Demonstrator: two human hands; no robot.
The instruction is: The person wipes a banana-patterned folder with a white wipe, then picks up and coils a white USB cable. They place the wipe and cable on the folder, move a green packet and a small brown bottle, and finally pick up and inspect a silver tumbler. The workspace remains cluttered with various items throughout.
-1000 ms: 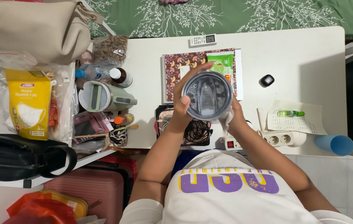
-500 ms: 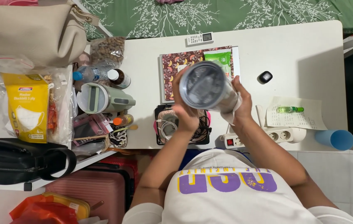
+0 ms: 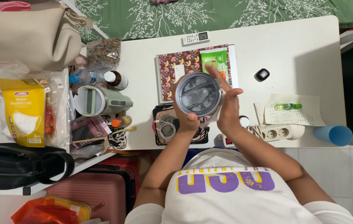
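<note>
I hold a grey tumbler (image 3: 197,93) with a dark translucent lid above the white table (image 3: 301,54), its lid facing the camera. My left hand (image 3: 186,118) grips its near left side, thumb on the rim. My right hand (image 3: 226,105) presses a white cloth (image 3: 214,118) flat against the tumbler's right side, fingers stretched out. Under the tumbler lie a patterned notebook (image 3: 176,68) and a green wipes packet (image 3: 214,58).
A power strip (image 3: 276,133), a black pouch with cables (image 3: 168,128), a paper with a green vial (image 3: 289,106), a blue cup (image 3: 333,135), a small black case (image 3: 262,74) and a remote (image 3: 195,38) lie around. Bottles, a green jug (image 3: 101,101) and bags crowd the left.
The tumbler has tipped back upright so its lid faces the camera. My right hand slid along its right side with the cloth, fingers now stretched flat.
</note>
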